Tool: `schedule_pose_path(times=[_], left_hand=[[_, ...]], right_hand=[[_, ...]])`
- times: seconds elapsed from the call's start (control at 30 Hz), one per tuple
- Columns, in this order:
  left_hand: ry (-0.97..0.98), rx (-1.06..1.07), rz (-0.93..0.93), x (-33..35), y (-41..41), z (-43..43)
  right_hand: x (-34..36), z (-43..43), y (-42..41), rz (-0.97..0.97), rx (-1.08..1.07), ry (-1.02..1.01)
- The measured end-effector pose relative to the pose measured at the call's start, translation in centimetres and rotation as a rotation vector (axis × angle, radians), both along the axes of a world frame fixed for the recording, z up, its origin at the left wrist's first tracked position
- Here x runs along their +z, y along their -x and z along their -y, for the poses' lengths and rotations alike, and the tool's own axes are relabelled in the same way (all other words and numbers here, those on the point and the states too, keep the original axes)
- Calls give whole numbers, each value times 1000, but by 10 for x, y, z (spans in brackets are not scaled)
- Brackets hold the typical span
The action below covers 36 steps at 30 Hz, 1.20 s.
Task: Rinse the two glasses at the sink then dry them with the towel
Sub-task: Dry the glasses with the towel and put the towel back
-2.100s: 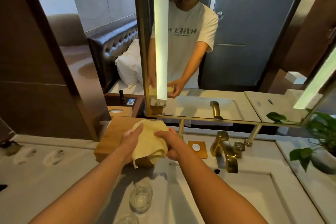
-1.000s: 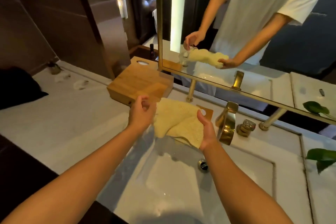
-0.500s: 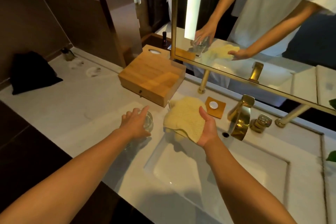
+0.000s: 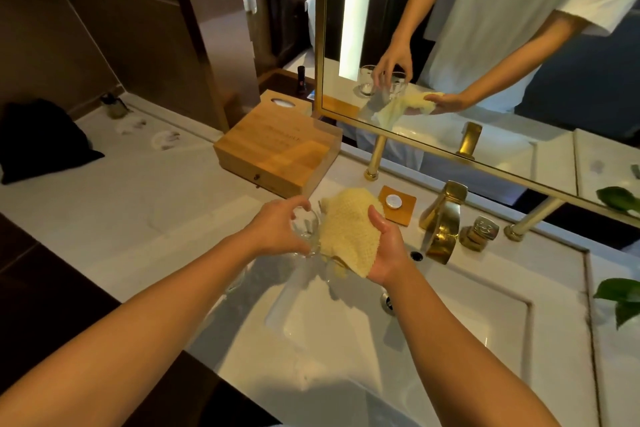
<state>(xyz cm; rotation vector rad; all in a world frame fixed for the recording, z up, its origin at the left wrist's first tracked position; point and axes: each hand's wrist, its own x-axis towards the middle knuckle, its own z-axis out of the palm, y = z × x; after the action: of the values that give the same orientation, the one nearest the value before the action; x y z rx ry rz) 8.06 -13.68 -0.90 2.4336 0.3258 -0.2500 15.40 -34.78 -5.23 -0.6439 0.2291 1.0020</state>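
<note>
Glass (image 4: 305, 230), clear and squat with a thick base, is sitting in my view inside the left hand (image 4: 277, 230), whose fingers are curling over its rim from above and gripping it. It is hanging over the counter edge at the left rim of the sink (image 4: 450, 340), and its right side is touching the towel (image 4: 346, 232). I am reading it as roughly upright, its long axis running top to bottom with the mouth facing up toward the camera. The mirror (image 4: 519, 45) is showing the same stance, but fingers are covering much of the wall, so I cannot tell the exact tilt. The towel is looking pale yellow, waffle-textured and bunched. The right hand (image 4: 384, 250) is cupping it from the right and holding it, thumb lying on the near face, fingers hidden behind the cloth. The wooden box (image 4: 277, 152) behind the hands is carrying a faint line of lettering on its lid, too small for me to read. The shirt print in the mirror is coming through reversed and cut off by the frame. The gold faucet (image 4: 443, 222) is standing just right of the towel.
</note>
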Motion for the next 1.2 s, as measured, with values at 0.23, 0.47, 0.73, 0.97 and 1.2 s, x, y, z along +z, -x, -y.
schedule_pose_path(times=[0.23, 0.47, 0.73, 0.97, 1.2], left_hand=[[216, 98, 207, 8, 8, 40], [709, 594, 399, -3, 22, 76], [901, 744, 453, 20, 6, 79], [1046, 314, 117, 55, 5, 68], [1363, 353, 78, 71, 10, 72]], right_hand=[[11, -23, 26, 11, -1, 34], [32, -39, 48, 147, -150, 196], [56, -37, 78, 435, -228, 234], [94, -7, 47, 559, -282, 139], [109, 8, 44, 564, -332, -40]])
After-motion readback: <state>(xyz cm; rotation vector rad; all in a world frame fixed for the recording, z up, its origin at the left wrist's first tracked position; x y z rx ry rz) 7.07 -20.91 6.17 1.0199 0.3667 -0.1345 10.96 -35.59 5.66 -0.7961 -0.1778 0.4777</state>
